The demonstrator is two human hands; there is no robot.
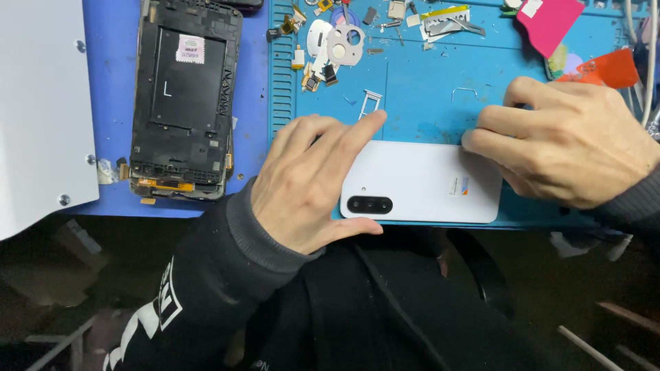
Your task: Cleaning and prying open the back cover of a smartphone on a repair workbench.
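A white smartphone [423, 181] lies back-up on the blue repair mat [419, 89], its black camera strip toward me. My left hand [313, 182] rests against the phone's left end, thumb under the near corner and index finger stretched along the far edge. My right hand [570, 141] presses its fingertips on the phone's right end. A small metal card tray [370, 103] lies on the mat just beyond my left index finger.
A stripped black phone frame [184, 96] lies at the left on a darker blue surface. Small parts, a camera bezel [345, 42] and screws litter the mat's far edge. Pink [548, 22] and orange [605, 70] plastic cards sit at the far right. A white panel [38, 110] fills the left side.
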